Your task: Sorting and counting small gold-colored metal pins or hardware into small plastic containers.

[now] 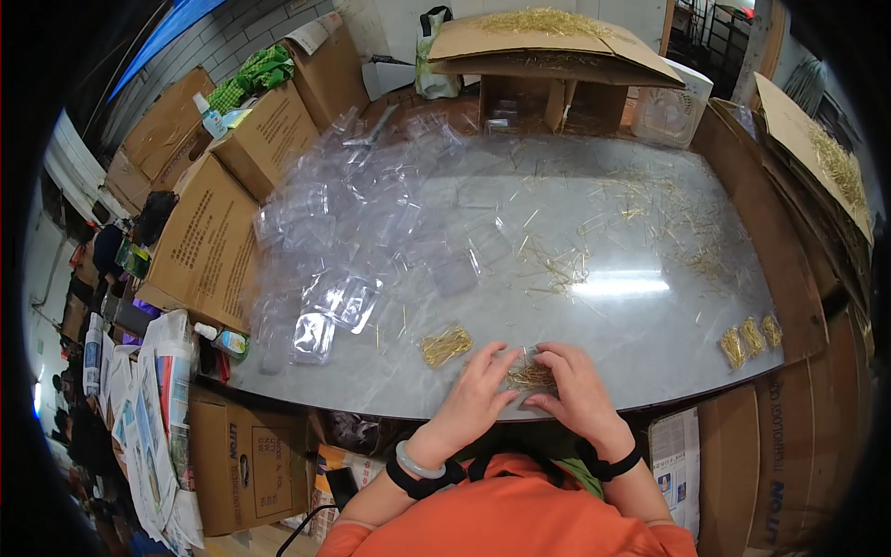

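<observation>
Near the front edge of the table, my left hand and my right hand face each other with fingers curled. Between them lies a bundle of thin gold-coloured wire pins, which both hands press from the sides. My fingers partly cover it, and the exact kind of pin is too small to tell. Just left of my left hand sits a packed bundle of gold pins. At the right end of the table lie three more small packed bundles.
Clear plastic blister shells are heaped over the table's left side. Loose gold pins are scattered across the grey tabletop. Cardboard boxes line the left edge. A cardboard shelf stands at the back; a cardboard wall borders the right.
</observation>
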